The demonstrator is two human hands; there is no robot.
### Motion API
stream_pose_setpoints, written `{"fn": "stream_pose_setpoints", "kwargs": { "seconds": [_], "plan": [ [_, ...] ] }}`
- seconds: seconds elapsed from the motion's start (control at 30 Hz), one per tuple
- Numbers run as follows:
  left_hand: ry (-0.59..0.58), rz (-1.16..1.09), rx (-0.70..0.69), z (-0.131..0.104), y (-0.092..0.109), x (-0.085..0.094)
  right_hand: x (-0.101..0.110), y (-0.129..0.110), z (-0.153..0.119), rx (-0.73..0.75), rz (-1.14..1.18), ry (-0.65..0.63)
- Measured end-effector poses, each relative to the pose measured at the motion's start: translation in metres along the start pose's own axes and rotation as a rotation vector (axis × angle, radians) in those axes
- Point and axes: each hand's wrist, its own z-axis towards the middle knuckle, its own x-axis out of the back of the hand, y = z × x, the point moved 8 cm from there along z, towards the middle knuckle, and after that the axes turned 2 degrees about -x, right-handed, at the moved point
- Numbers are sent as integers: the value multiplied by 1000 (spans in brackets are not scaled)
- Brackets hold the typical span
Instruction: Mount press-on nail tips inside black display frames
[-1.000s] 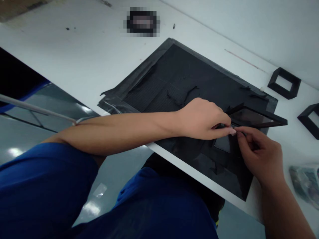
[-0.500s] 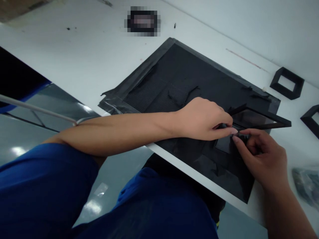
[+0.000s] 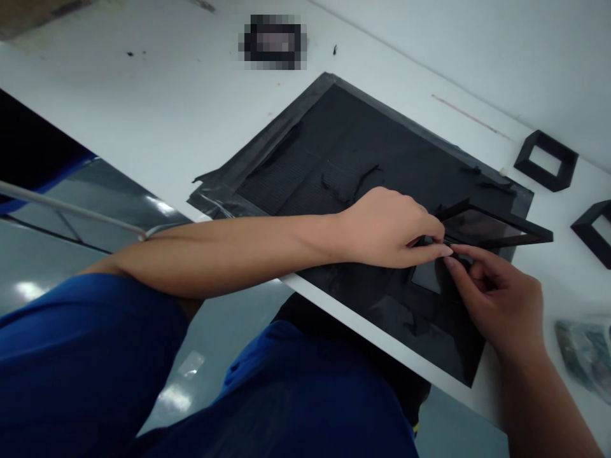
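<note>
A thin black frame with a glassy panel (image 3: 491, 228) leans up at a tilt over the black mat (image 3: 296, 165). Below it, partly covered by my fingers, lies a dark glossy rectangular piece (image 3: 427, 277). My left hand (image 3: 394, 226) reaches across the mat, thumb and fingers pinched together beside the frame's lower edge. From the right, my right hand (image 3: 503, 299) meets it, thumb and index finger pinched almost at the left fingertips. Whatever lies between the fingertips is too small and dark to make out.
Two thick black rectangular frames stand at the right, one near the back (image 3: 547, 160) and another at the image edge (image 3: 594, 229). A clear plastic bag (image 3: 585, 356) lies at the right. A blurred-out dark item (image 3: 274, 43) sits at the back. The white table's front edge (image 3: 363, 324) runs diagonally.
My right hand has shifted slightly left, its fingertips closer to those of my left hand. The left hand stays nearly still. The whole view has drifted very slightly.
</note>
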Motion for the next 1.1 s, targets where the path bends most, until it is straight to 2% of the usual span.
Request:
{"fn": "stream_pose_setpoints", "kwargs": {
  "seconds": [0.47, 0.73, 1.1],
  "plan": [
    [-41, 42, 10, 0, -4, -5, -1, -1, 1, 8, 20, 15],
    [-144, 164, 59, 1, -6, -15, -2, -3, 3, 10, 0, 17],
    [-134, 85, 91, 2, -9, -15, -3, -2, 2, -25, 28, -5]
  ]
}}
